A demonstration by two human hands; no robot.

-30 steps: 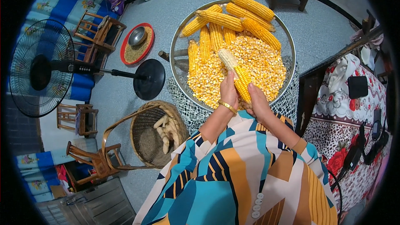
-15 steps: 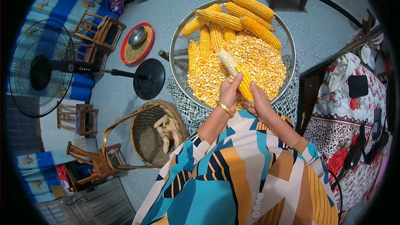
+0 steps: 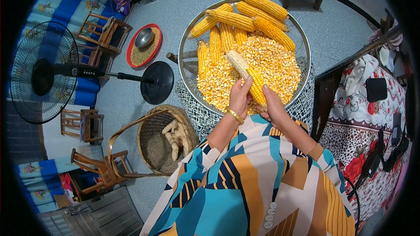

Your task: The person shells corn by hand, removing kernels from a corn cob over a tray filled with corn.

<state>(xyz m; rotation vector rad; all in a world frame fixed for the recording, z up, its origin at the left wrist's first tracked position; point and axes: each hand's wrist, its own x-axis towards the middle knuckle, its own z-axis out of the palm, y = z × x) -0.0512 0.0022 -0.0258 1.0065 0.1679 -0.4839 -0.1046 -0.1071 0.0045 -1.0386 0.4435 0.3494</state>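
Note:
Both my hands grip one ear of corn [image 3: 253,83] over the near side of a large round metal-rimmed tray [image 3: 308,43]. The ear's far end is bare and pale; yellow kernels still cover the part by my fingers. My left hand [image 3: 239,98], with a gold bangle at the wrist, wraps its left side, thumb along the ear. My right hand [image 3: 274,105] closes on the near end, thumb against the kernels. Beyond them lies a heap of loose corn kernels [image 3: 273,63]. Several whole ears of corn [image 3: 229,19] rest along the tray's far and left sides.
A wicker basket [image 3: 146,148] with stripped cobs [image 3: 175,137] stands left of my lap. Farther left are a standing fan [image 3: 155,83], a red tray of grain [image 3: 129,54] with a metal bowl [image 3: 144,38], and small wooden chairs [image 3: 103,30]. A cloth-covered bed [image 3: 350,118] lies right.
The bare far end of the ear has shifted slightly to the left and away from me. Both hands keep their hold on it.

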